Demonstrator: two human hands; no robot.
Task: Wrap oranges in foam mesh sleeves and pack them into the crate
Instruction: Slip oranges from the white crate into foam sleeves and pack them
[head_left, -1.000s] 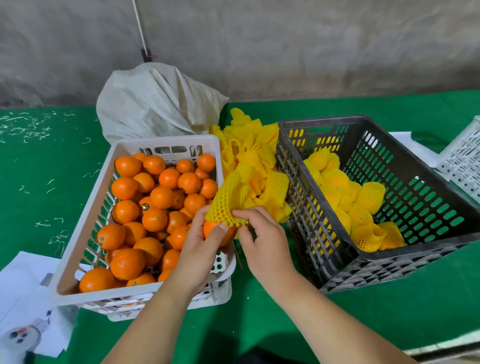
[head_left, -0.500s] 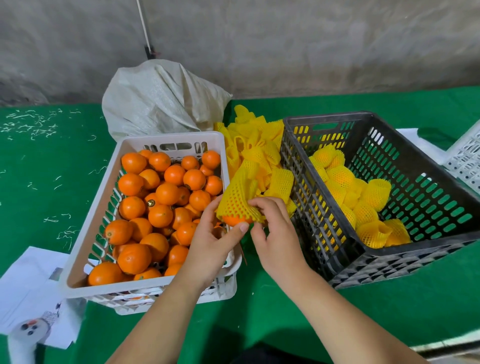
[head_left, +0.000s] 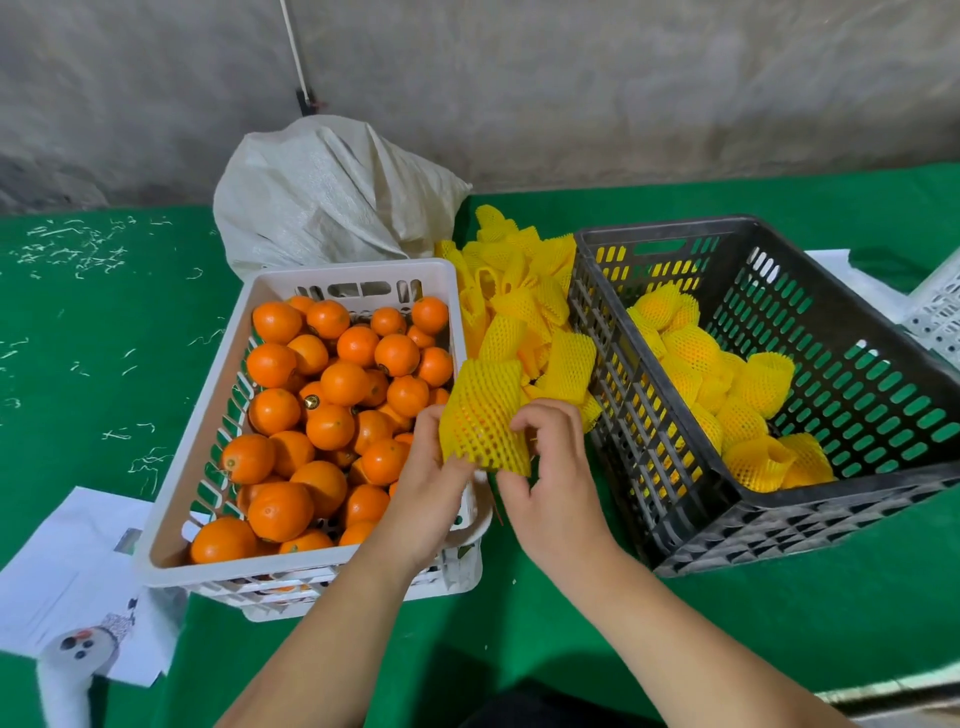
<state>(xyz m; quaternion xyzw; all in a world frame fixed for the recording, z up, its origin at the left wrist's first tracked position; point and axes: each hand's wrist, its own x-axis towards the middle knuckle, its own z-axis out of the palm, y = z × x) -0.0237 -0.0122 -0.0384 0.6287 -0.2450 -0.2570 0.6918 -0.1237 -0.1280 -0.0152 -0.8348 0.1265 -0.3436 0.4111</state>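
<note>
Green felt counter (head_left: 93, 332) against a bare grey concrete wall (head_left: 571, 88); white woven sack (head_left: 332, 192) at the back.

White crate (head_left: 208, 431) on the left, full of bare oranges (head_left: 332, 384). Black crate (head_left: 857, 322) on the right, partly filled with wrapped oranges (head_left: 696, 348) along its left and near side. Loose pile of yellow foam mesh sleeves (head_left: 524, 291) between the two crates.

Sleeve in hand (head_left: 483, 415) held just above the near right corner of the white crate. Left hand (head_left: 426, 488) gripping its lower left edge, thumb on the mesh. Right hand (head_left: 550, 467) pinching the lower right edge, fingers curled on the foam. Both grips narrow, closed on the sleeve. No orange skin visible through or below the mesh; cannot tell how far in the fruit sits.

Judgement on handling:
- Sleeve: very light, soft, stretchy, springs back. Best taken at the open rim, opposite sides, pulled apart and down. Likely to tear if yanked at a single strand.
- Orange: firm, roundish, moderate weight, smooth skin, so probably slippery against the foam until the mesh closes under it. Support from below while sliding.
- Wrapped fruit: cushioned, tolerant of a short drop into the black crate, though placing looks safer than tossing.

Step in hand, probably: seating the sleeve fully, then moving right to the black crate.
</note>
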